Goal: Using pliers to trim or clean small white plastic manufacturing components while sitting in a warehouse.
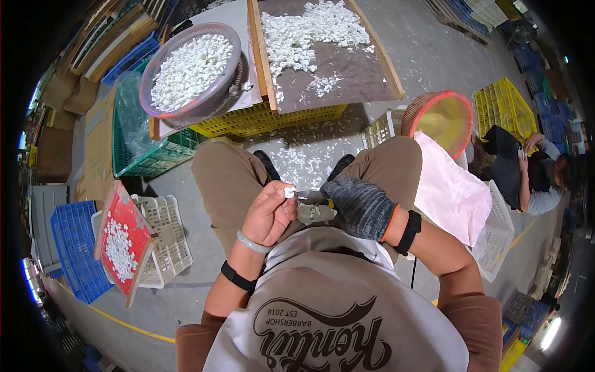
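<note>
My bare left hand (270, 214) pinches a small white plastic piece (289, 193) between thumb and fingertips, above my lap. My right hand (362, 208), in a grey knitted glove with an orange cuff, is closed around the dark and yellow handle of a small knife (326, 202). The knife's thin metal tip points left and meets the white piece or lies right beside it; I cannot tell which. The gloved fingers hide most of the handle.
Ahead, a pink basin (149, 93) heaped with white pieces stands beside a wood-edged board (359, 77) bearing more. A red board (118, 214) with pieces is at left. Right are an orange-rimmed basin (470, 124) and pink cloth (449, 192). Another person (517, 167) sits far right.
</note>
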The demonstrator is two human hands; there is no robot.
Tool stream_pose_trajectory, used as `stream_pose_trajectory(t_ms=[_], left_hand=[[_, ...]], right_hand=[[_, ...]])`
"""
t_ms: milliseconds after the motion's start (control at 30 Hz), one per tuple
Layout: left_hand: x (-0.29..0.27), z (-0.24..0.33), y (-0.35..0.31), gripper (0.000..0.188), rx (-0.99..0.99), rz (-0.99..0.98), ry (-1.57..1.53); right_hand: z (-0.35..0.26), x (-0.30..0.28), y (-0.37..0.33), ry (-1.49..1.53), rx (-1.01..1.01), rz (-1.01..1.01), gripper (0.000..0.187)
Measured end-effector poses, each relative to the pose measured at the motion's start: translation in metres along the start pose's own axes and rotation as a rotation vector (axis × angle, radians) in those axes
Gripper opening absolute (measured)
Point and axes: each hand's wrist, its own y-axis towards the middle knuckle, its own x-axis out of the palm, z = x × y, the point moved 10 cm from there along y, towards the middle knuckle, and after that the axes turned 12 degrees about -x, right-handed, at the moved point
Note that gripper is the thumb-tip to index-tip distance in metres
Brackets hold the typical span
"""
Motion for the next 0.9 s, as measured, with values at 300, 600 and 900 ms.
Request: stream_pose_trajectory(t_ms=[300, 600, 900], left_hand=[[0.002, 0.0, -0.001, 0.013, 0.0, 0.012, 0.003], [0.003, 0.005, -0.004, 0.013, 0.039, -0.006, 0.033], [0.008, 0.006, -0.005, 0.013, 0.09, -0.011, 0.103]], right_hand=[[-0.006, -0.006, 0.003, -0.089, -0.019, -0.017, 0.027], [-0.012, -0.007, -0.006, 0.086, 0.003, 0.006, 0.025], [-0.019, -0.013, -0.009, 0.035, 0.002, 0.074, 0.027]])
